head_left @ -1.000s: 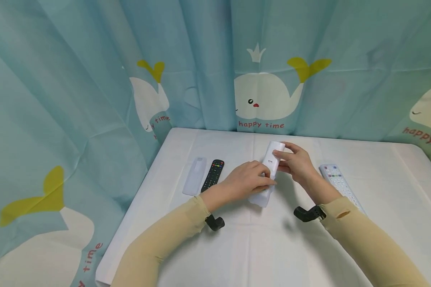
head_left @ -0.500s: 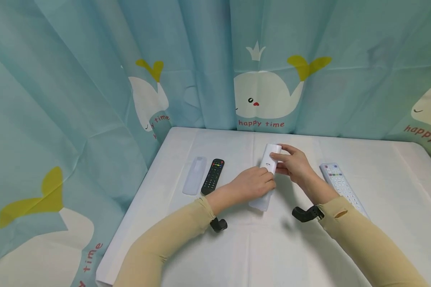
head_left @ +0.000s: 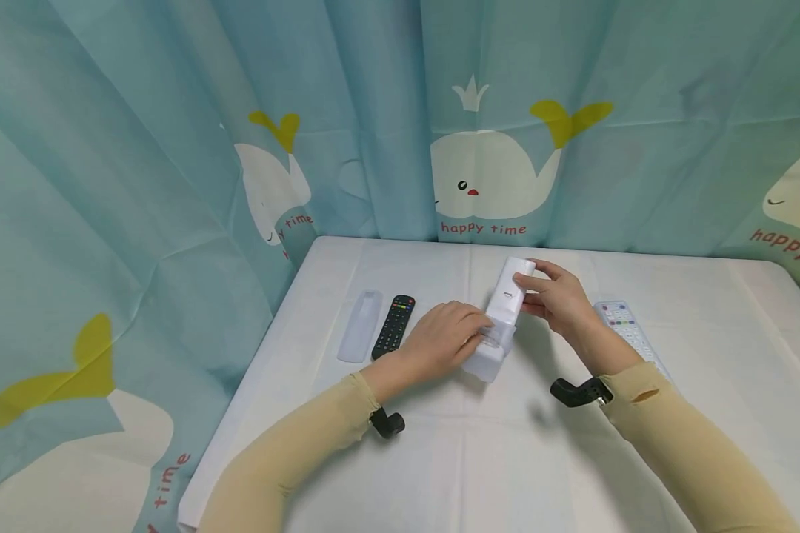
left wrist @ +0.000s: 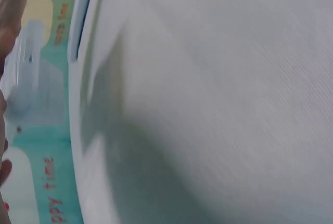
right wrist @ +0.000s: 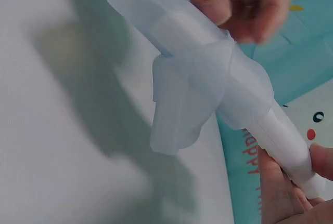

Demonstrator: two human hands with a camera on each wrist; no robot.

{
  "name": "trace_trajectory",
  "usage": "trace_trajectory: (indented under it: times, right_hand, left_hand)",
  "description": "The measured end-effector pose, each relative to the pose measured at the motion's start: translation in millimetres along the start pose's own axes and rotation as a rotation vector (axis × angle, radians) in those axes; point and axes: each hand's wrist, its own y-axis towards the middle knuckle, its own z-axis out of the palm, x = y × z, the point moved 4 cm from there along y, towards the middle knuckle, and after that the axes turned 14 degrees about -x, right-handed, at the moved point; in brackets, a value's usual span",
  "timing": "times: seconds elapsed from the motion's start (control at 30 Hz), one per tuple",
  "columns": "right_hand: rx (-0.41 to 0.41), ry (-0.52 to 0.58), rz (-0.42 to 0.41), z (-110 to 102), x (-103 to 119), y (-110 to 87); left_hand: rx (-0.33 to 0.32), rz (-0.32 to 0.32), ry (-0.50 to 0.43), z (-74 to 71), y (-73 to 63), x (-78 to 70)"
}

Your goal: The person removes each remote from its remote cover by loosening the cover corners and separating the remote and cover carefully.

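A white remote control [head_left: 509, 295] is held at its upper end by my right hand [head_left: 558, 300], thumb on one face and fingers behind. Its lower part sits inside a translucent silicone sleeve [head_left: 488, 359]. In the right wrist view the mouth of the sleeve [right wrist: 195, 86] is turned back into a loose flap around the remote. My left hand [head_left: 445, 334] is at the left side of the sleeve. In the right wrist view its loosely bent, blurred fingers [right wrist: 214, 8] lie by the sleeve's edge, with nothing visibly pinched between them.
A black remote [head_left: 393, 327] and a flat translucent sleeve [head_left: 360, 327] lie to the left on the white-covered table [head_left: 427, 474]. A pale remote [head_left: 630, 333] lies at the right, partly behind the right forearm. A blue curtain [head_left: 373, 111] hangs behind the table.
My left hand has gone from gripping the sleeve around the remote to its left side, exposing the sleeve's rim. The remote and right hand dipped slightly, then moved up and right.
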Motion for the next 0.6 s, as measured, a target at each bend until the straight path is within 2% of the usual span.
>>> trace_trajectory:
  times: [0.1, 0.3, 0.53, 0.6]
  right_hand:
    - [-0.017, 0.024, 0.007, -5.4, 3.4, -0.3]
    - [-0.019, 0.053, 0.011, -5.9, 5.8, -3.6]
    - [-0.032, 0.080, 0.008, -4.3, 5.1, -5.3]
    - [-0.031, 0.088, 0.009, -4.0, 4.5, -5.1]
  left_hand:
    - [-0.027, -0.110, 0.011, -2.2, -5.6, 10.5]
    - [-0.020, -0.207, 0.005, 1.8, -10.6, 17.3]
    - [-0.020, -0.452, -0.147, 5.6, -11.3, 17.2]
    - [-0.014, -0.491, -0.176, 5.1, -10.5, 16.4]
